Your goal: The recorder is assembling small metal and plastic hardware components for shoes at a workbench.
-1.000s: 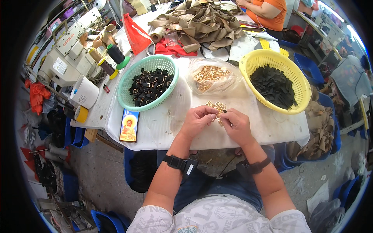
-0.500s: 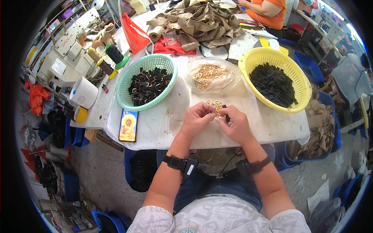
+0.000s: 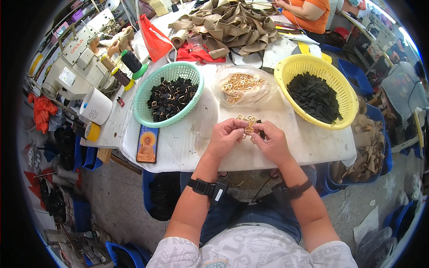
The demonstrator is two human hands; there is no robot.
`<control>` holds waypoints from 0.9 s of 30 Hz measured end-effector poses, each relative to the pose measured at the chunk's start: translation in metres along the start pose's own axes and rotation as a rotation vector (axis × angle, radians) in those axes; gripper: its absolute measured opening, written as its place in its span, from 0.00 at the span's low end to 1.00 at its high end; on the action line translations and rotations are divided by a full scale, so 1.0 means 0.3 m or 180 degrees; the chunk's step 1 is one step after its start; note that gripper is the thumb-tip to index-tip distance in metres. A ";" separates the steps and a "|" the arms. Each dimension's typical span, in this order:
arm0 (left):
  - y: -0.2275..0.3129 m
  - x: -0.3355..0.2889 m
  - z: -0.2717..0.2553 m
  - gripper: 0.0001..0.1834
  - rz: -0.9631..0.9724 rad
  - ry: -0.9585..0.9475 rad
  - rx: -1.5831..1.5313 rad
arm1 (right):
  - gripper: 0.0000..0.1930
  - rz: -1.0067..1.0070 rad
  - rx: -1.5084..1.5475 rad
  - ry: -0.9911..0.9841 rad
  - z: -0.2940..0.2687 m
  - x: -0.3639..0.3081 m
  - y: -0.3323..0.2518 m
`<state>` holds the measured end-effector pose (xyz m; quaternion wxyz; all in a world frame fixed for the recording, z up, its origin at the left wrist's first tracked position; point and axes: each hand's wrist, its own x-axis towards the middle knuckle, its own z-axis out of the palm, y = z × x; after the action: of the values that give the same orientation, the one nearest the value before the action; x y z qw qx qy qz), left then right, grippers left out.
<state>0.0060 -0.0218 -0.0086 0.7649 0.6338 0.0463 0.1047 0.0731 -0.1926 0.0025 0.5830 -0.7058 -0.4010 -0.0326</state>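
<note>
My left hand pinches at a small gold metal ring between thumb and forefinger. My right hand meets it from the other side, its fingers closed on a short black strip. Whether the strip passes through the ring is too small to tell. More loose gold rings lie on the white tabletop just beyond my fingertips. Behind them sits a clear plastic bag full of similar gold rings. On the right, a yellow basket holds cut black strips; on the left, a mint-green basket holds black strips with rings on them.
A phone lies lit below the green basket. Thread cones and a sewing machine stand left. Brown strips are heaped at the back, near a person in orange. A blue bin stands right of the table.
My fingertips have shifted slightly, so the gold ring between my hands shows more plainly. The phone's screen has dimmed and its picture looks different. The baskets have not moved.
</note>
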 end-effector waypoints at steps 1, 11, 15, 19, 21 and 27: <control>-0.001 0.001 -0.001 0.08 -0.0013 0.0035 -0.0018 | 0.09 0.0006 0.0037 -0.0018 0.000 -0.001 0.002; 0.041 -0.007 0.034 0.05 -0.0043 -0.0382 0.0052 | 0.04 0.0722 0.0903 -0.0044 0.004 -0.009 0.022; 0.006 -0.001 0.008 0.04 0.0012 -0.0355 0.0030 | 0.03 0.0585 0.0717 -0.0145 0.002 -0.008 0.028; -0.012 0.008 0.002 0.03 0.0540 -0.0120 0.0016 | 0.04 0.0160 0.0115 -0.0325 -0.002 0.004 -0.004; 0.012 0.004 0.008 0.04 0.0224 -0.0082 0.0080 | 0.04 0.0094 0.0141 -0.0279 0.001 0.001 0.011; 0.003 0.001 0.004 0.03 0.0006 -0.0253 0.0111 | 0.02 0.0195 0.0257 -0.0218 -0.006 0.005 0.007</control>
<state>0.0065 -0.0227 -0.0076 0.7549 0.6508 0.0170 0.0794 0.0760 -0.1933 0.0020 0.5977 -0.6943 -0.4000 0.0256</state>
